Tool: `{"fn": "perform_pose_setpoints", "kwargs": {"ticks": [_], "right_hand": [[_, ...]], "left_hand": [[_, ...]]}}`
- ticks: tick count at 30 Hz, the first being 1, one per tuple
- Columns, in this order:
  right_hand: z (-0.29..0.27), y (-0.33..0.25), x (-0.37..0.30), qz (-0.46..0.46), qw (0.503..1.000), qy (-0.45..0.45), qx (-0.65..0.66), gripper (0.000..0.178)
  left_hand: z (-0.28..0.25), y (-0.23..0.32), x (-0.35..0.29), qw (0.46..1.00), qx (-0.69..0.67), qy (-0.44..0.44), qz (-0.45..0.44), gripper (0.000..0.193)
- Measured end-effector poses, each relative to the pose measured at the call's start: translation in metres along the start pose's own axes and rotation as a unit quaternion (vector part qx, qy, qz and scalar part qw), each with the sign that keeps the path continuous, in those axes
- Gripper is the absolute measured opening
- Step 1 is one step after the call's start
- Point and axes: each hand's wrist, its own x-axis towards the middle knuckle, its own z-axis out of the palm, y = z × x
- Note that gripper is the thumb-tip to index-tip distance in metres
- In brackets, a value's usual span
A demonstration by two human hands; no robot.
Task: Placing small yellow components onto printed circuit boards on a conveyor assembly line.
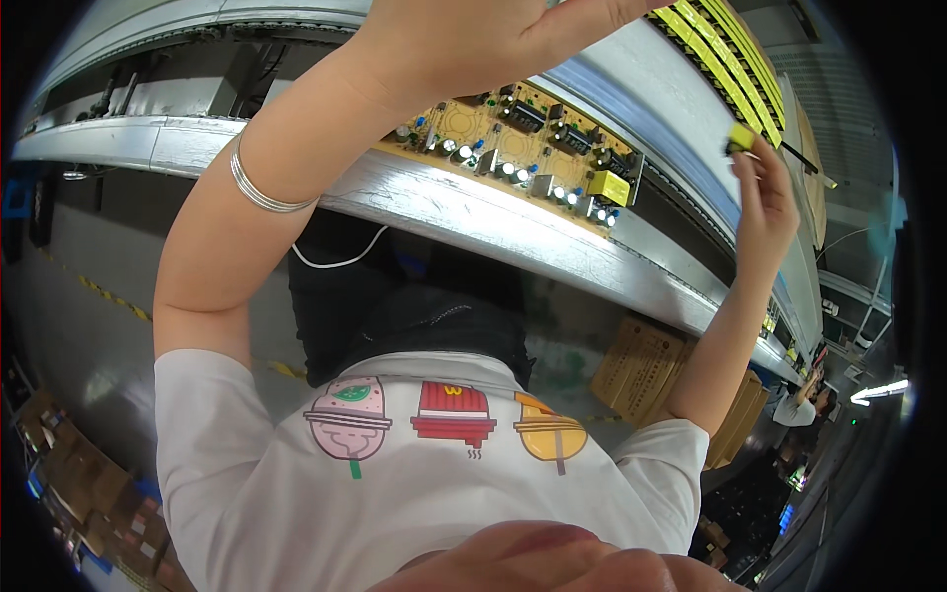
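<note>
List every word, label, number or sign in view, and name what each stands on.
White fabric T-shirt: a yellow letter-shaped emblem on the printed red cup; not copied here.
Brown cardboard box: dark printing, too small and blurred to read.
Tan rectangular circuit board: any markings are too small to read.

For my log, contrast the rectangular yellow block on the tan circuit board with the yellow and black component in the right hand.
The block sits on the board; the component is held off it by the right hand. The block looks mainly yellow; the component also shows black. Both show yellow.
</note>
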Motion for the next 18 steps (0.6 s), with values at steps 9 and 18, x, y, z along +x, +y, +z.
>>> {"fn": "perform_pose_setpoints", "kwargs": {"ticks": [9,18], "right_hand": [[0.072,-0.08,-0.035,-0.005,0.977,-0.215,0.014,0.025],[0.075,-0.089,-0.033,-0.028,0.966,-0.243,-0.082,0.021]], "left_hand": [[0.0,-0.01,0.015,0.988,-0.042,0.074,0.128,0.023],[0.001,0.0,0.028,0.988,-0.12,0.084,0.058,0.025]]}}
